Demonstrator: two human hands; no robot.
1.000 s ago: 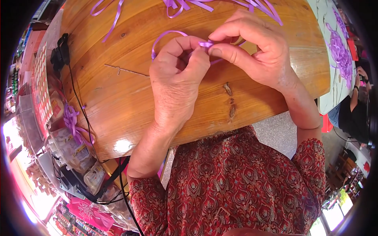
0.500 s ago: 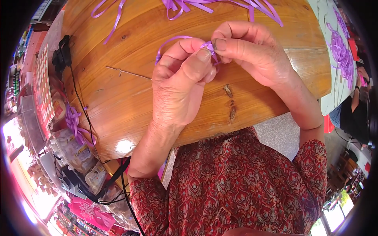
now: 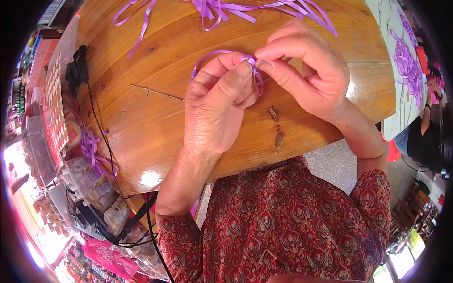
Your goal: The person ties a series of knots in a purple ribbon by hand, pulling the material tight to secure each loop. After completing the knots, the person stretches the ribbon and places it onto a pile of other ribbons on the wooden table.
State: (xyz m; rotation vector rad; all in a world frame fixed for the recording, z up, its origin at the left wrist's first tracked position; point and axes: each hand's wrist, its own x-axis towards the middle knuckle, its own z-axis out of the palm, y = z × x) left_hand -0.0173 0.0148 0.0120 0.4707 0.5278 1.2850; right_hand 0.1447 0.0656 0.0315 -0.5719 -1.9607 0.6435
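Note:
A narrow purple ribbon (image 3: 251,60), looped into a small knot or braid, is pinched between the thumb and fingers of my left hand (image 3: 212,106). One strand of it arcs out behind those fingers. My right hand (image 3: 314,73) is at the knot's right side, thumb and index fingertips close together on the ribbon, its other fingers loosely curled. Exactly how the strand runs between the right fingertips is partly hidden. On the table, left of my left hand, lies a thin twisted metal wire (image 3: 155,92) with a small prong; its right end goes out of sight behind the hand.
More purple ribbons (image 3: 222,9) lie along the wooden table's (image 3: 155,127) far edge. A black cable (image 3: 96,120) runs down its left side, near bags and another ribbon bunch (image 3: 92,148). A white marbled table (image 3: 384,23) with purple ribbon stands right; a person (image 3: 427,137) is beyond.
My right hand has shifted slightly right and its fingers have spread more, index and thumb tips still at the knot. The left hand keeps its pinch. The whole view has shifted slightly.

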